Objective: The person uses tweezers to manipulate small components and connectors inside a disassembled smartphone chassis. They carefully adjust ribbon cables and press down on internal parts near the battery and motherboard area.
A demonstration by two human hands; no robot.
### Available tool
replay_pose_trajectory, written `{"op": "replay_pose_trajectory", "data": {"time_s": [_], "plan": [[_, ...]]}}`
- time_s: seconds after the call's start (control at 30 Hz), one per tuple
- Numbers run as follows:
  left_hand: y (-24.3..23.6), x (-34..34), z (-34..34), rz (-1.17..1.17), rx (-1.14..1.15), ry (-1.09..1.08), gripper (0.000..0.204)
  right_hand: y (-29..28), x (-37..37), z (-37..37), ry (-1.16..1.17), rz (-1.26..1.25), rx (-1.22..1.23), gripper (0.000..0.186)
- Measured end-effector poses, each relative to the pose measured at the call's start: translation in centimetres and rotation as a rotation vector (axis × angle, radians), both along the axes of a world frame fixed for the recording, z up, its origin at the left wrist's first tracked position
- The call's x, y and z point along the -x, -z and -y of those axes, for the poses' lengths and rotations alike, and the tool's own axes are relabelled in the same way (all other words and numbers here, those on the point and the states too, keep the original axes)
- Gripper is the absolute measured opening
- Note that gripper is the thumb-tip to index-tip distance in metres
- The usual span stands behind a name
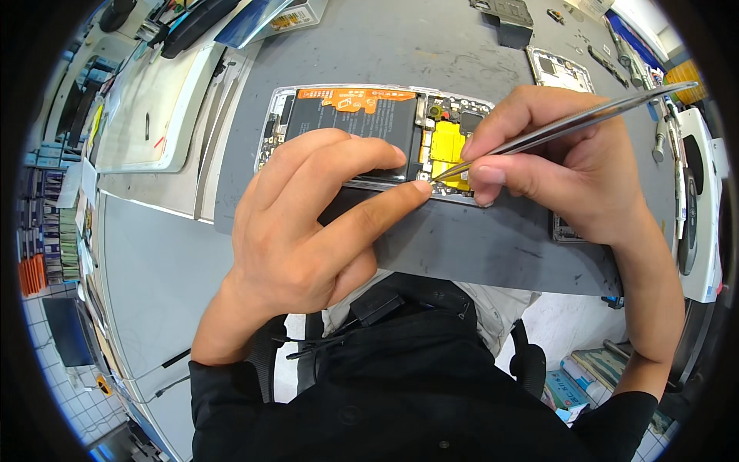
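Note:
An opened phone (350, 123) lies across the grey mat, showing a dark battery, an orange flex cable and a yellow covered board (446, 138). My left hand (308, 223) rests on it with fingers apart, one fingertip on the battery and another at the lower edge beside the board. My right hand (554, 162) is closed on silver tweezers (585, 113), slanting down to the left. Their tip is at the small parts along the board's lower left corner, right by my left fingertip. My right fingers cover part of the board's right side.
Further phone housings (558, 65) lie behind my right hand, with small tools (608, 65) at the right. A dark bracket (512, 27) sits at the back. A white pad (146, 108) lies left of the grey mat (408, 38); a box (296, 14) stands at the back.

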State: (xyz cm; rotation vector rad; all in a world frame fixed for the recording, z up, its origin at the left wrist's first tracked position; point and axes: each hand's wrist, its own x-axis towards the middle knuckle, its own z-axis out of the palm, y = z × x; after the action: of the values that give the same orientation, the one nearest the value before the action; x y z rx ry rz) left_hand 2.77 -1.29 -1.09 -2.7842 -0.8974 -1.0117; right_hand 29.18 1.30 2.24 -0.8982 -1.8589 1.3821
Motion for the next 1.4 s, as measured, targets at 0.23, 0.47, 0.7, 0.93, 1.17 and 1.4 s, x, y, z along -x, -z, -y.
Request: {"op": "replay_pose_trajectory", "data": {"time_s": [0.23, 0.47, 0.7, 0.93, 1.17, 1.4], "plan": [[-0.07, -0.05, 0.25, -0.044, -0.021, -0.026, 0.054, -0.23, -0.12, 0.04, -0.002, 0.015, -0.007, 0.01], [-0.1, -0.2, 0.23, -0.059, -0.007, -0.027, 0.054, -0.16, -0.22, 0.01, -0.023, 0.032, -0.06, 0.01], [-0.61, -0.38, 0.3, -0.097, 0.005, -0.037, 0.054, -0.18, -0.27, 0.12, -0.007, 0.029, -0.065, 0.01], [-0.79, -0.41, 0.42, -0.107, 0.024, -0.042, 0.053, -0.26, -0.13, -0.01, -0.024, 0.037, -0.038, 0.008], [-0.9, -0.57, 0.46, -0.101, 0.037, -0.044, 0.051, -0.19, -0.01, 0.06, -0.013, 0.034, -0.015, 0.008], [-0.92, -0.47, 0.4, -0.081, 0.051, -0.037, 0.054, -0.29, 0.16, 0.18, 0.01, 0.029, -0.001, 0.008]]}}
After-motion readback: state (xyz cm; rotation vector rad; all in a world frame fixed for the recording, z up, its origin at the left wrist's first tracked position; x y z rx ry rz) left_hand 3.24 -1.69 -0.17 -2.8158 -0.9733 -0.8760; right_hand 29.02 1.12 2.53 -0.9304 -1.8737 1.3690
